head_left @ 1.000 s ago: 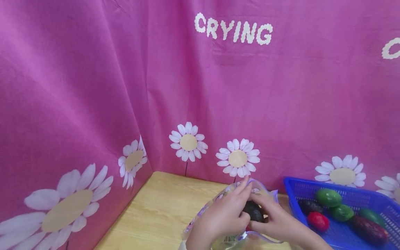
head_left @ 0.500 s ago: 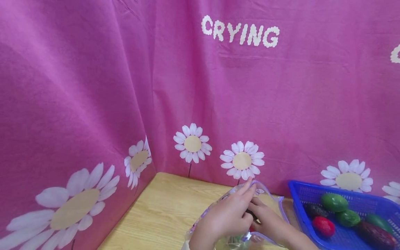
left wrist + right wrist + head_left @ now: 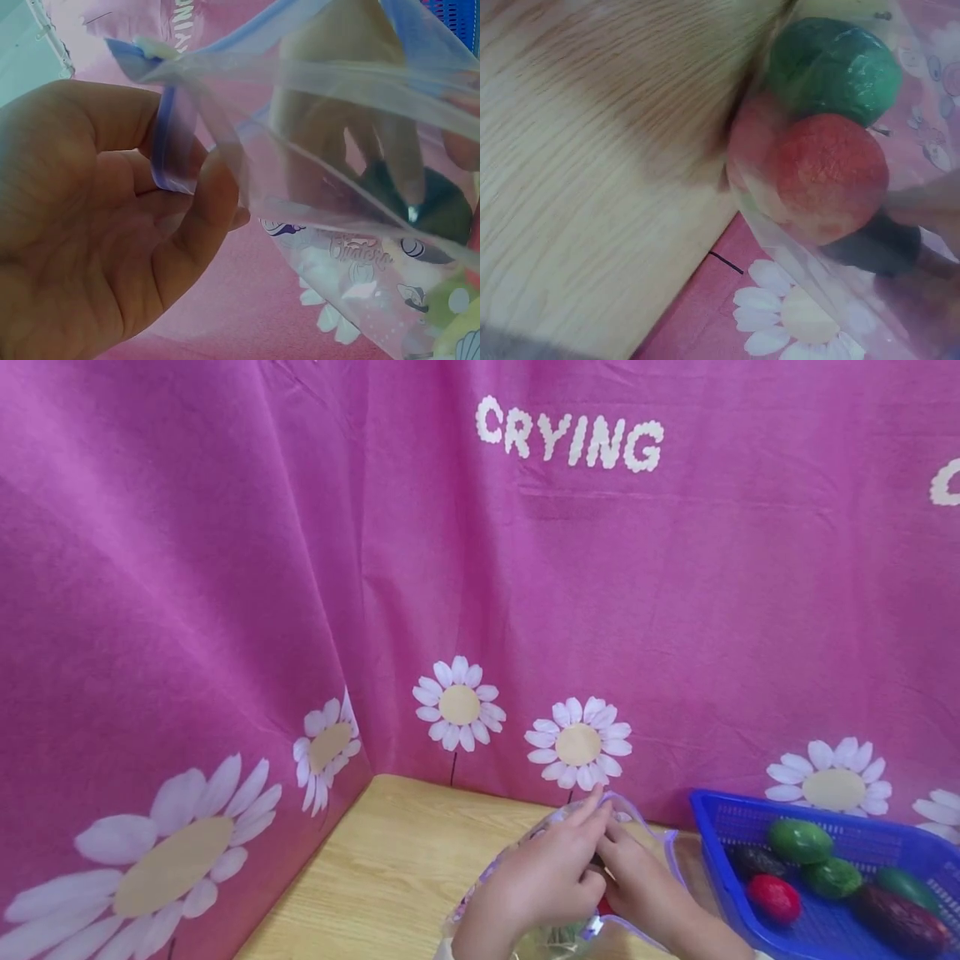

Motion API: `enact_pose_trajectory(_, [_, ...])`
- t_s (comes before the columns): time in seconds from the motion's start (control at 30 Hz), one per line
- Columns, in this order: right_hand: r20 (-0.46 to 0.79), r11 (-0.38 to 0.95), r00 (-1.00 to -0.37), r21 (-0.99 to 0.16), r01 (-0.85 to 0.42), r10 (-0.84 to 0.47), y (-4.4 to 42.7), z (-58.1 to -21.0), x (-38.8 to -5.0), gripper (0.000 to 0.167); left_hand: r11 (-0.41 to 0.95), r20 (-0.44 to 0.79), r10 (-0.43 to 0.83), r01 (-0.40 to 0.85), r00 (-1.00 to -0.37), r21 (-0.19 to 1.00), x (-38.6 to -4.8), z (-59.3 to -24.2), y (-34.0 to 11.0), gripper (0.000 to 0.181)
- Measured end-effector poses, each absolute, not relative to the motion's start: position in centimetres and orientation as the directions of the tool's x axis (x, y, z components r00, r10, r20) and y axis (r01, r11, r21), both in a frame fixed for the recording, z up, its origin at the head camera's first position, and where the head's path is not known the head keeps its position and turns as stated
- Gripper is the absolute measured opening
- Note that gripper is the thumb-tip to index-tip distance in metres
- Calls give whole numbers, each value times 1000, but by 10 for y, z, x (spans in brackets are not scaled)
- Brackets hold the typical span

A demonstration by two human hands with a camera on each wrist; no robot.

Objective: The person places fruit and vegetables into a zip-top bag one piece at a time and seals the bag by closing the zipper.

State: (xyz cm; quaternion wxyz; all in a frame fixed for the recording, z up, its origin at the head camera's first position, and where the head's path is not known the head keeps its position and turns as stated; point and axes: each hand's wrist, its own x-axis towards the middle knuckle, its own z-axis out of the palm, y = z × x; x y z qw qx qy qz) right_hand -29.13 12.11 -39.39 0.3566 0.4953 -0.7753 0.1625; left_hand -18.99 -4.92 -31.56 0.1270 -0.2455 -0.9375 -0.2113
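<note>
A clear printed zip bag with a purple edge stands between the hands. My left hand pinches the rim of the bag between thumb and fingers. Through the film in the left wrist view, my right hand is in the bag mouth, its fingers round a dark oval fruit. The right wrist view shows this dark fruit beside a red round item and a shiny green one in the bag. The head view mostly hides the dark fruit.
At the right, a blue plastic basket holds several fruits or vegetables, among them a red one, green ones and a long dark purple one. A pink curtain with daisies hangs behind the wooden table.
My right hand has moved left, closer to my left hand, and the dark fruit has gone from plain view to mostly hidden. My left hand keeps its grip on the bag.
</note>
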Motion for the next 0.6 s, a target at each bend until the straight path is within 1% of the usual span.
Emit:
enact_pose_trajectory(0.1, [685,519,-318,103,-849,-656,125,-394,-287,64,790,335,407,512,-850,338,-190,-318,-48,75])
enact_pose_trajectory(0.17, [667,545,-339,119,-830,-663,127,-393,-285,66,790,329,402,506,-854,347,-190,-318,-47,75])
enact_pose_trajectory(0.33, [629,517,-338,119,-848,-700,131,-389,-282,70,776,335,421,526,-843,347,-191,-318,-46,75])
enact_pose_trajectory(0.4, [616,520,-354,108,-847,-704,132,-388,-281,73,758,341,445,551,-828,348,-192,-317,-45,75])
enact_pose_trajectory(0.47, [590,537,-390,90,-839,-707,134,-387,-281,75,743,343,463,569,-817,352,-193,-317,-44,75])
enact_pose_trajectory(0.53, [549,562,-438,72,-824,-712,135,-386,-281,71,735,334,476,577,-814,356,-193,-316,-42,75])
enact_pose_trajectory(0.6, [478,601,-518,26,-799,-709,135,-385,-280,67,730,305,481,568,-822,379,-192,-316,-40,76])
